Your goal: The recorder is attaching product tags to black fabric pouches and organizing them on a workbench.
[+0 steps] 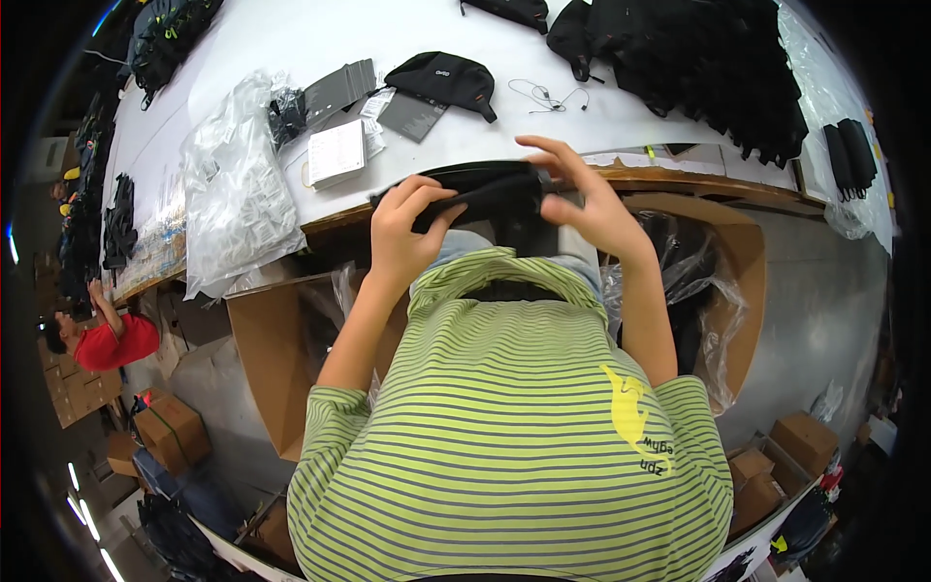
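A black fabric bag [497,199] lies lengthwise in front of my body at the table's near edge. My left hand [412,225] is closed on its left part, with thumb and fingers pinching the cloth. At the bag's right end is my right hand [593,206], its fingers spread and the thumb apart, slightly smeared by motion. Whether that hand touches the bag's end is hard to make out. Beyond them on the table rests a black waist bag [441,80], partly over a dark grey flat packet [414,116].
Left on the white table [252,39] are clear plastic bags [238,175], white cards [337,155] and dark grey cards [339,92]. Thin black cords [548,95] and a heap of black bags [698,68] lie rightward. Open cardboard boxes [262,364] flank me. A person in red [116,341] stands far left.
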A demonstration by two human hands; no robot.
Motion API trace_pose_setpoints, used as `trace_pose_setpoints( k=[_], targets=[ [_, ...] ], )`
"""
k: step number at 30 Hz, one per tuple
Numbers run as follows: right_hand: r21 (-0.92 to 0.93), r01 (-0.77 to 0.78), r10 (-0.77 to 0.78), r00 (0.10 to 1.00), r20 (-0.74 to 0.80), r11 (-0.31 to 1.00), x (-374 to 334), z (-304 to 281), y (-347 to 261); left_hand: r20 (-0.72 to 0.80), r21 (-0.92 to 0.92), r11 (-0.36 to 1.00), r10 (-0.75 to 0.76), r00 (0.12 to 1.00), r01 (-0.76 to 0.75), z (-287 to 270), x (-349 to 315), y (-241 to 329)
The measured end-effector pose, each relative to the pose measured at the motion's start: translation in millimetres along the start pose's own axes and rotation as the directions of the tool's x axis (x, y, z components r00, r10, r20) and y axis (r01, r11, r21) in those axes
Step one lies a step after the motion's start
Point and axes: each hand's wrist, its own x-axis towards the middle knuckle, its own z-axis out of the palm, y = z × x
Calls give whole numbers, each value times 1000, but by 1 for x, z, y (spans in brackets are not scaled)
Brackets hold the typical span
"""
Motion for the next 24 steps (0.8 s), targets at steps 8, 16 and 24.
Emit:
trace_pose_setpoints(
  k=[8, 16, 24],
  targets=[
    [265, -171, 214, 966, -143, 949, -24, 3, 67, 39, -160, 934, -319, 947, 321, 15, -36, 5],
    [555, -156, 301, 937, -180, 817, -17, -10, 68, 178, -161, 841, -491, 853, 517, 8, -45, -2],
    [133, -321, 340, 929, -149, 938, 6, -26, 30, 519, -194, 729, -492, 699, 657, -8, -46, -5]
  ],
)
